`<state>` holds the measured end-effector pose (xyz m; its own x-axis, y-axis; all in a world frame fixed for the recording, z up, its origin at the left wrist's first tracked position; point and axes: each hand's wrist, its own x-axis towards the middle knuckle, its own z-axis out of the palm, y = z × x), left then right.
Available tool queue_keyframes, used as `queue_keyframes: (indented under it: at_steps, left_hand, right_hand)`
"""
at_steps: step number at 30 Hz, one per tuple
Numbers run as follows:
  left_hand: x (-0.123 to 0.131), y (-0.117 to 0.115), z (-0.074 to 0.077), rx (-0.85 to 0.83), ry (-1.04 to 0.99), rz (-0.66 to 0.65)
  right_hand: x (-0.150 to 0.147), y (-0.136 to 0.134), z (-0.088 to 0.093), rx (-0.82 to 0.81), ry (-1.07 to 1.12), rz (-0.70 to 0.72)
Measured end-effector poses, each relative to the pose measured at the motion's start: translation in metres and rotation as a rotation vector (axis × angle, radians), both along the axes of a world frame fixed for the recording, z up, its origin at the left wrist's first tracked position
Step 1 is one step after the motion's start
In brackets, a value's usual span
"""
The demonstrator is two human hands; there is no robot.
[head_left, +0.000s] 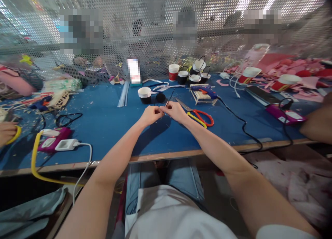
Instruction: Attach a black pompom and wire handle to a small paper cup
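Note:
My left hand (pixel 151 115) and my right hand (pixel 175 111) meet above the blue table, fingertips pinched together. Both grip a thin black strip (pixel 170 96), its end rising above my right fingers. Just beyond them is a dark round piece (pixel 160 98). A white paper cup with a black lower part (pixel 144 95) stands past my left hand. Right of my right hand lie scissors (pixel 199 117) with red and yellow handles, blades partly open. A blue glue gun (pixel 205 90) rests on a small wooden stick rack (pixel 198 98).
Several black-and-white cups with black handles (pixel 195 79) stand by the mesh panel (pixel 155 35). A lit phone (pixel 134 71) leans there, near clear sticks (pixel 123 94). Purple power strips (pixel 55 139) and cables flank me. Another person's hand (pixel 7 132) is at left, an arm (pixel 319 120) at right.

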<state>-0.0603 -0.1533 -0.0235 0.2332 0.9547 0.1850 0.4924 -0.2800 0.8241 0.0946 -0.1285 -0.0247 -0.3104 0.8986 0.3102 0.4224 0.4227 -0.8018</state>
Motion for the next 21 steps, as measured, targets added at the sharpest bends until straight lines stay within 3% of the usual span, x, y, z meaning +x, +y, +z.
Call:
queue_keyframes:
  at_steps: [5,12,15,21]
  left_hand:
    - [-0.0004,-0.0011,0.0023,-0.043,-0.064,-0.030]
    - [0.0016,-0.0009,0.0025,0.065,0.140,0.032]
    - [0.0025,-0.0010,0.0023,0.071,0.146,0.037]
    - [0.0005,-0.0004,0.0000,-0.034,-0.067,-0.029]
  right_hand:
    - [0.0009,-0.0046,0.0043,-0.124,0.105,0.169]
    - [-0.0005,0.0020,-0.0011,0.099,-0.096,-0.037]
    - [-0.0010,0.0019,-0.0018,0.090,-0.080,-0.065]
    - [0.0035,-0.0032,0.0029,-0.125,0.096,0.150]
